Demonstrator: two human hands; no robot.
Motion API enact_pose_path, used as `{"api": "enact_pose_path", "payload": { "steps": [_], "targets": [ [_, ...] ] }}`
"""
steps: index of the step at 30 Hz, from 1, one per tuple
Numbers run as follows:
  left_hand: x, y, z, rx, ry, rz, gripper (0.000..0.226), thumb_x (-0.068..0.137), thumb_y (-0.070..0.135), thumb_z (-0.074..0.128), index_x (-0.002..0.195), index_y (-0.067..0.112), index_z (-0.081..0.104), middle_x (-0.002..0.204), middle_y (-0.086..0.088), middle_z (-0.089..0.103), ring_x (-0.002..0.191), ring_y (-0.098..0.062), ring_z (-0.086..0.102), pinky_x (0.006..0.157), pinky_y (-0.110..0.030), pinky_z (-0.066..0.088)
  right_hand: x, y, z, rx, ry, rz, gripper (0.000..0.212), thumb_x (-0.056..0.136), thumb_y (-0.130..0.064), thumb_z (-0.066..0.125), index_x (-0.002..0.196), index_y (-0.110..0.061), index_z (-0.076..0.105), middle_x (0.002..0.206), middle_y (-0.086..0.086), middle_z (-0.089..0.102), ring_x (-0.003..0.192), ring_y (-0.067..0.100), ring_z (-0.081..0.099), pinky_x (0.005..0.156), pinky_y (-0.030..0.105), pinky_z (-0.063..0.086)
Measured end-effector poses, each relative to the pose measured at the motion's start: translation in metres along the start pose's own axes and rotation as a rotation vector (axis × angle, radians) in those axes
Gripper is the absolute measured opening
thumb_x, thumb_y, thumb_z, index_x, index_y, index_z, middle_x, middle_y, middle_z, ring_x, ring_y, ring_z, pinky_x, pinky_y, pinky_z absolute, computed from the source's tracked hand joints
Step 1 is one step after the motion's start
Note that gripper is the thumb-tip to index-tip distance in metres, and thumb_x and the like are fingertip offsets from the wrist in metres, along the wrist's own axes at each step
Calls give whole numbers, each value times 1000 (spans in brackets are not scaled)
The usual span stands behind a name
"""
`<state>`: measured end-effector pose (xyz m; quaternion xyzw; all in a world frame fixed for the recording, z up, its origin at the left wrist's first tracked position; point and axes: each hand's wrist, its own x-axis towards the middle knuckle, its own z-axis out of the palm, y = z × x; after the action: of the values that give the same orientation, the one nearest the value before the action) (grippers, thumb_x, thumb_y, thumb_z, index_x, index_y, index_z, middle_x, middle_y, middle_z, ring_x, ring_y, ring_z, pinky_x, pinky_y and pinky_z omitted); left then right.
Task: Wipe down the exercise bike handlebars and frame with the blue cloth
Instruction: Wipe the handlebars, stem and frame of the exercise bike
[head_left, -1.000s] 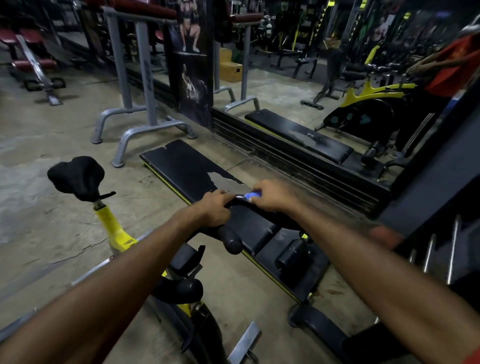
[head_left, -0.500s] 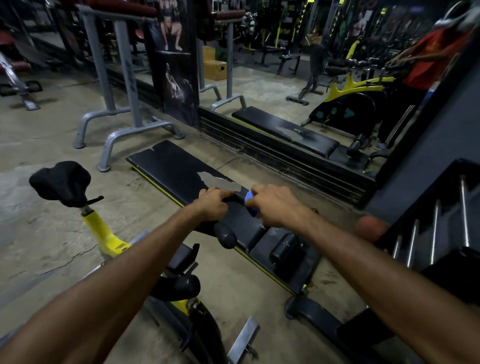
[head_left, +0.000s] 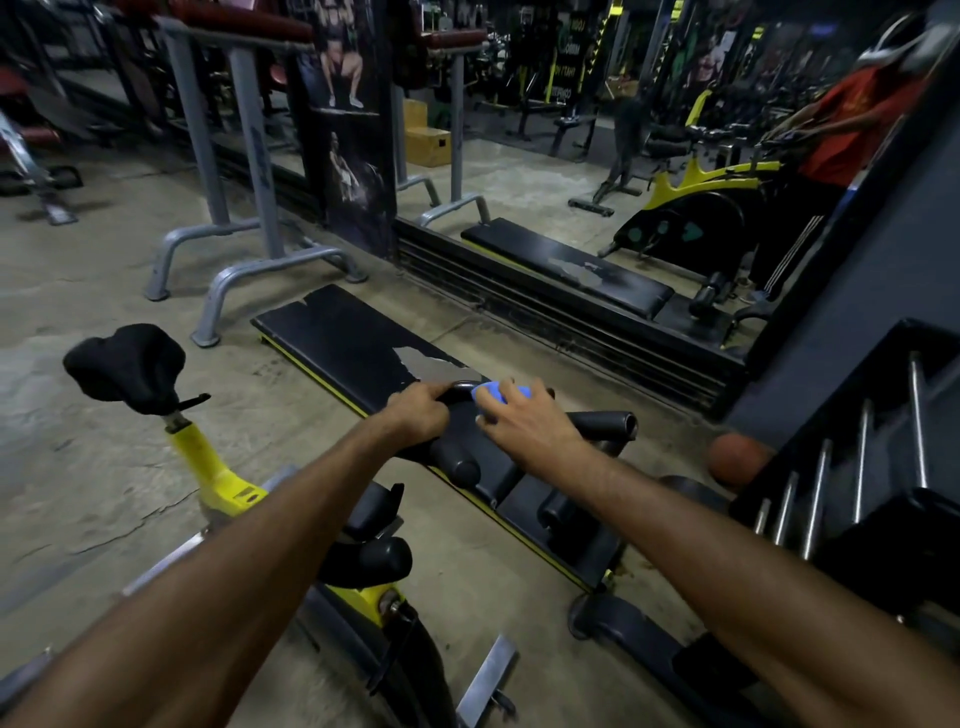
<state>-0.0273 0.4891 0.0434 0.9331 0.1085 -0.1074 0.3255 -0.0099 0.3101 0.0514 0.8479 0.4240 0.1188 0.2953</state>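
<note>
Black padded handlebars (head_left: 602, 421) likely rigid, fixed; left hand (head_left: 418, 415) wraps their front loop. Small blue cloth (head_left: 493, 392) looks soft, light, bunched atop handlebars; right hand (head_left: 524, 428) curls over it, pressing.

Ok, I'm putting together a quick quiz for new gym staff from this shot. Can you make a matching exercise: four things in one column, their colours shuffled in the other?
Things:
1. saddle
2. cloth
3. ball
4. seat post

Colours:
A. yellow
B. orange-brown
C. black
D. blue

Pairs: 1-C, 2-D, 3-B, 4-A
</note>
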Motion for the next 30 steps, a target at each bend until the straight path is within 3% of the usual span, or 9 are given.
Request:
{"api": "enact_pose_path", "payload": {
  "steps": [3, 6, 11, 15, 18, 23, 26, 28, 30],
  "targets": [
    [-5, -3, -1, -24, 11, -31, 72, 76, 12, 37, 140, 41, 52, 139, -4, 59, 127, -30, 52, 111, -42, 41, 2, -4, 9, -99, -53, -38, 27, 92, -24, 60, 118, -19, 68, 150, 11, 29, 127, 42, 38, 82, 51, 43],
    [-4, -1, -3, 7, -1, -53, 72, 74, 17, 36, 139, 43, 52, 137, -4, 58, 121, -28, 52, 106, -43, 45, -9, -9, -3, -115, -81, -43, 23, 92, -23, 59, 110, -14, 70, 142, 15, 35, 121, 42, 41, 84, 51, 44],
    [-4, 6, -6, 161, -24, 56, 66, 83, 21, 41, 146, 40, 43, 150, 0, 42, 129, -28, 40, 110, -52, 37, -25, 2, -17, 104, -9, 88, 21, 88, -24, 59, 107, -19, 67, 114, 9, 50, 101, 32, 51, 80, 45, 41],
    [-2, 26, -8, 235, -119, 186, 67, 89, 4, 45, 148, 35, 41, 151, 3, 41, 136, -25, 39, 110, -48, 39, -26, 30, -20, 322, -33, 146, 28, 95, -33, 52, 120, -38, 62, 112, 2, 52, 97, 26, 55, 71, 36, 36],
    [1, 40, -2, 212, -184, 207, 65, 88, 3, 46, 144, 36, 48, 142, 0, 47, 132, -27, 46, 110, -47, 42, -43, 48, -21, 421, -92, 157, 24, 90, -37, 54, 111, -39, 66, 106, -4, 54, 97, 23, 56, 65, 32, 32],
    [-5, 52, 6, 289, -146, 209, 68, 87, 8, 47, 146, 41, 44, 148, -3, 43, 136, -29, 40, 114, -49, 37, -68, 66, -41, 414, -90, 186, 23, 83, -35, 59, 102, -38, 70, 101, -11, 57, 95, 17, 57, 57, 26, 27],
    [-14, 56, 2, 180, -220, 249, 67, 86, 0, 45, 139, 39, 53, 146, -1, 50, 133, -25, 47, 113, -44, 39, -79, 76, -46, 441, -54, 243, 25, 78, -35, 56, 98, -40, 70, 97, -14, 59, 92, 15, 60, 53, 23, 25],
    [-25, 63, 1, 168, -242, 309, 67, 86, -4, 44, 141, 33, 54, 148, -1, 49, 136, -23, 45, 112, -35, 35, -89, 80, -44, 483, -41, 265, 29, 78, -36, 53, 101, -42, 68, 98, -14, 58, 91, 14, 57, 57, 26, 35],
    [-34, 72, 2, 174, -239, 363, 66, 88, -7, 44, 144, 27, 52, 147, -1, 49, 135, -20, 45, 99, -21, 33, -98, 81, -42, 529, -32, 289, 30, 79, -36, 53, 105, -44, 68, 100, -13, 56, 90, 13, 55, 64, 30, 44]
  ]
}}
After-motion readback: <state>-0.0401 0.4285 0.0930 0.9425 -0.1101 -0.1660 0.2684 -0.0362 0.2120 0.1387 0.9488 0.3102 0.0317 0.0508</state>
